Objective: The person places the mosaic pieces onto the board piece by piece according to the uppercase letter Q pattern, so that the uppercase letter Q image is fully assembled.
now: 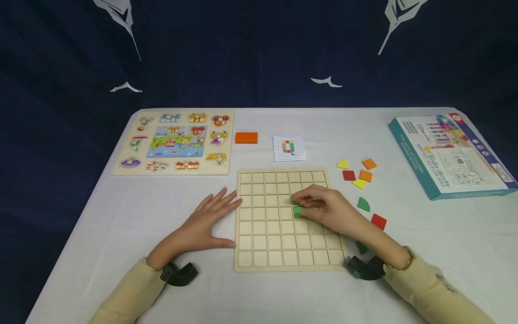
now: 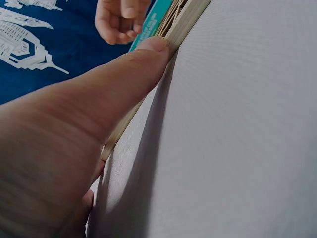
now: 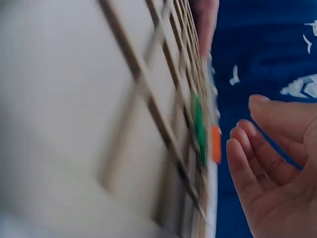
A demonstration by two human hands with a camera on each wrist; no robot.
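A wooden grid board (image 1: pixel 263 243) lies at the middle of the table. My left hand (image 1: pixel 206 222) rests its spread fingertips and thumb on the board's left edge; in the left wrist view its thumb (image 2: pixel 114 84) presses the rim. Over the right half of the grid hovers my right hand (image 1: pixel 329 209), fingers loosely bent. A green square piece (image 1: pixel 298 213) sits in a cell below that hand, with more green just above it, partly hidden by the fingers. The right wrist view shows the right hand (image 3: pixel 277 163) with a gap between thumb and fingers, nothing held, beside the green pieces (image 3: pixel 198 129).
Right of the board lie loose yellow, orange, red (image 1: pixel 379 221) and green (image 1: pixel 363 204) pieces. Behind it are a pattern card (image 1: pixel 299 150) and an orange block (image 1: pixel 246 138). A vehicle puzzle board (image 1: pixel 139 168) lies back left, a teal-edged box (image 1: pixel 453 180) back right.
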